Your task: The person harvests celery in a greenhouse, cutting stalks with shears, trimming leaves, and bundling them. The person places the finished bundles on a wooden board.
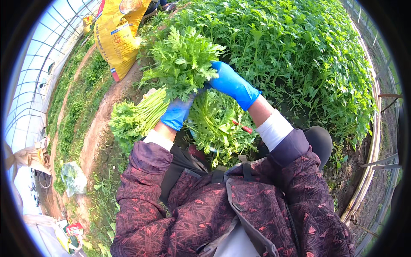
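A bunch of lobed leafy greens (183, 61), seemingly garland chrysanthemum, is held up before me. My left hand (178, 110), in a blue glove, grips it from below, with the fingers hidden by leaves. Also gloved in blue, my right hand (231, 82) closes on the bunch's right side near the stems; its fingertips are out of sight. Under my hands lies a loose heap of cut greens (221, 119). A red handle (246, 129) lies on that heap, and the rest of the tool cannot be made out. Left of my left wrist rests a pile of greens with aligned stems (144, 112).
Dense growing greens (273, 48) fill the bed ahead and right. A yellow printed sack (118, 38) stands at upper left, near another person's shoe (149, 14). A dirt ridge (99, 122) and a clear plastic bag (74, 178) lie left. A pale edging (372, 128) borders the right.
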Available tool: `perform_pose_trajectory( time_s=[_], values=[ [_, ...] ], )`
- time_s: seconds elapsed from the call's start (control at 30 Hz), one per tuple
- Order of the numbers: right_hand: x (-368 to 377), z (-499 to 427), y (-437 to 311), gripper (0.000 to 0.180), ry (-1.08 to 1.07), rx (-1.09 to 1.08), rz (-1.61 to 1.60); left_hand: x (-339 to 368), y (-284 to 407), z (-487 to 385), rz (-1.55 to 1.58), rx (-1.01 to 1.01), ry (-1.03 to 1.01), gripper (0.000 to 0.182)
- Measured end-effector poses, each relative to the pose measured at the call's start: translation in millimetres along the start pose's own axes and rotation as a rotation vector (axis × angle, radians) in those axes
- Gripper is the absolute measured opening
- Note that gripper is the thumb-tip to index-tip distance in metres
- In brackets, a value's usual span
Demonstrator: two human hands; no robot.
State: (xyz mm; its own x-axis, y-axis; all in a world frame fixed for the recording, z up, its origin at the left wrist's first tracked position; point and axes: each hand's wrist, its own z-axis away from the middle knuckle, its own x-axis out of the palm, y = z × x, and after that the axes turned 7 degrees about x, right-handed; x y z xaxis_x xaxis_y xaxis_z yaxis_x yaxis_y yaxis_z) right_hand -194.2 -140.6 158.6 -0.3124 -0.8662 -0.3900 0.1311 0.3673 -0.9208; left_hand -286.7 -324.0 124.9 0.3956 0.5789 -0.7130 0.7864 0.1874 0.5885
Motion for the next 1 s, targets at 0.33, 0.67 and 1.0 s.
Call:
perform_pose_trajectory(
  time_s=[0.33, 0.67, 1.0],
  values=[
    [-11.5, 10.7, -2.3, 0.041, 0.255, -0.574, 0.157, -24.3, -24.2, -6.6, -0.388, -0.155, -0.364, 0.050],
    [59.4, 123.0, 201.0, 0.021, -0.072, 0.407, 0.848, 2.2, -96.8, -1.6, -0.689, 0.134, -0.289, 0.042],
    [15.6, 105.4, 154.7, 0.023, 0.003, 0.174, 0.810, 3.7, -145.7, -18.0, 0.954, -0.273, 0.027, 0.039]
  ],
)
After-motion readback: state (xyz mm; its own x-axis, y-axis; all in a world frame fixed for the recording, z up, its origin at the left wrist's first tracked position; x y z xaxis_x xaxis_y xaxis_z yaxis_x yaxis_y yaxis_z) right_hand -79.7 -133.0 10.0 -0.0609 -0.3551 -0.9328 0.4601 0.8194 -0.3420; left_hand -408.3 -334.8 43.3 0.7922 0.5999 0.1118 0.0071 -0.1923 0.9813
